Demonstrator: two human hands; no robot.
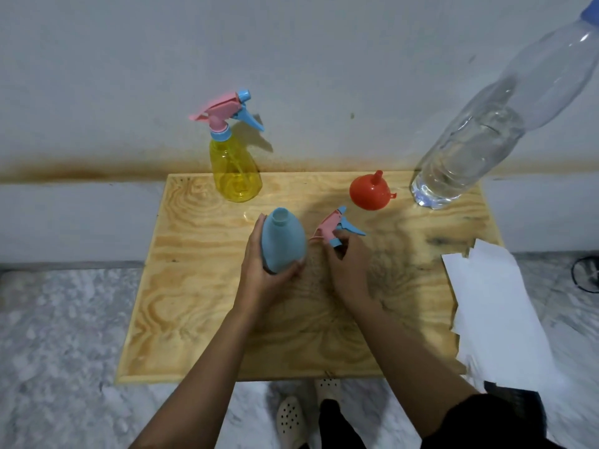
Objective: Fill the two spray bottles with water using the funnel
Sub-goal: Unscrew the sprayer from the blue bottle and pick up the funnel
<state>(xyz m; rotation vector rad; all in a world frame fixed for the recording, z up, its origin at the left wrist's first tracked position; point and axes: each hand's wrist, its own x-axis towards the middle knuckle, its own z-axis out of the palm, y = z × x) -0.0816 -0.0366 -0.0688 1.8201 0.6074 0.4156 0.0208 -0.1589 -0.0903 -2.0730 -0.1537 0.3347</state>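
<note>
My left hand (259, 270) grips a light blue spray bottle (283, 243) near the middle of the wooden board; its neck is open, with no head on it. Just right of it, my right hand (348, 267) holds the removed pink and blue spray head (337, 226) by its collar, a little apart from the bottle. A yellow spray bottle (235, 166) with its pink and blue head on stands at the board's far edge. A red funnel (371, 191) lies wide end down at the far right. A tall clear water bottle (492, 124) with a blue cap stands behind it.
The wooden board (201, 303) rests on a speckled grey floor against a white wall. White paper sheets (496, 312) overlap the board's right edge. My feet in white perforated shoes (291, 419) show below the board's near edge.
</note>
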